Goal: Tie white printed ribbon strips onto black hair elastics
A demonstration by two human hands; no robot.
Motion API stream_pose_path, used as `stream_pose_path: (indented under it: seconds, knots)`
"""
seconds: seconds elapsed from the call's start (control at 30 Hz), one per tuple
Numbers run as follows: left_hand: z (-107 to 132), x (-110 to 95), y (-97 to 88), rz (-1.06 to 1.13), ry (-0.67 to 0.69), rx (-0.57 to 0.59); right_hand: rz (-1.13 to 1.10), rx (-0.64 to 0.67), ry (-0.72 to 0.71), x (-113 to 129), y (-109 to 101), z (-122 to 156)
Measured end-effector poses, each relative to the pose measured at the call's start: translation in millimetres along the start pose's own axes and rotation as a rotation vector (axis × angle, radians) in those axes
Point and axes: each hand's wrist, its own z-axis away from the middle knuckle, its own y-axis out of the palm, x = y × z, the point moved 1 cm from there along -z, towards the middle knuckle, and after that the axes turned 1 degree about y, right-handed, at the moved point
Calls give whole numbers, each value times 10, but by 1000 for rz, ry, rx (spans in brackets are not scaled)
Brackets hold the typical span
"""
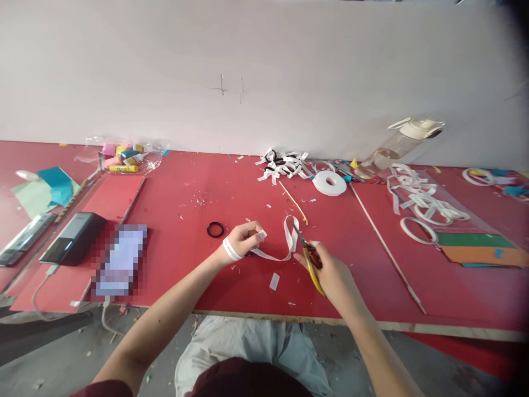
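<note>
My left hand pinches one end of a white printed ribbon, which curves across the red table and loops up toward the scissors. A strip of similar printed ribbon circles my left wrist. In my right hand is a pair of scissors with yellow and dark handles. Their blades point up and away from me, beside the ribbon's loop; whether they touch it I cannot tell. A black hair tie lies left of my left hand, and something dark shows partly hidden under that hand.
A white ribbon roll and a pile of black-and-white bows lie toward the wall. To the right are looped ribbons, coloured card and a leaning bottle. A phone and a power bank are at left.
</note>
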Motion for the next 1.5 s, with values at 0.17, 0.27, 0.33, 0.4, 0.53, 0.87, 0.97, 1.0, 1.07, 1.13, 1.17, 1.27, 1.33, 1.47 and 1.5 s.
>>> stream_pose_path:
  seconds: [0.17, 0.27, 0.33, 0.4, 0.53, 0.87, 0.97, 1.0, 1.07, 1.13, 1.17, 1.27, 1.33, 1.47, 1.5]
  knots:
    - [-35, 15, 13, 83, -37, 10, 110, -179, 114, -313, 110, -109]
    - [-36, 0, 14, 55, -61, 33, 138, -288, 108, -448, 159, -146]
    - [-31, -21, 13, 7, -79, 48, 149, -381, 53, -451, 143, -154]
    - [-26, -40, 13, -26, -96, 64, 121, -468, -43, -353, 91, -138]
    - [-33, -27, 19, -50, -132, 54, -104, -419, -328, 123, 53, -11]
    - [-49, 40, 31, -50, -152, -44, -336, -117, -495, 940, 578, 155]
    - [-45, 30, 62, -38, -174, -21, -457, -58, -386, 945, 586, 144]
    - [-45, 33, 70, -23, -187, -17, -532, -12, -335, 946, 590, 148]
    - [-47, 44, 76, 2, -207, -17, -709, 107, -234, 954, 608, 165]
    - [-48, 53, 71, 9, -201, -18, -852, 206, -164, 959, 622, 181]
    - [-47, 54, 66, 9, -189, -20, -892, 225, -145, 956, 619, 184]
    - [-27, 36, 54, -10, -167, -41, -906, 152, -127, 918, 557, 164]
    - [0, 10, 57, -34, -174, -57, -869, -9, -108, 874, 486, 130]
    - [50, -74, 86, -39, -115, 14, -845, -249, -13, 799, 405, 68]
    - [56, -97, 92, -35, -89, 23, -856, -246, 6, 788, 412, 62]
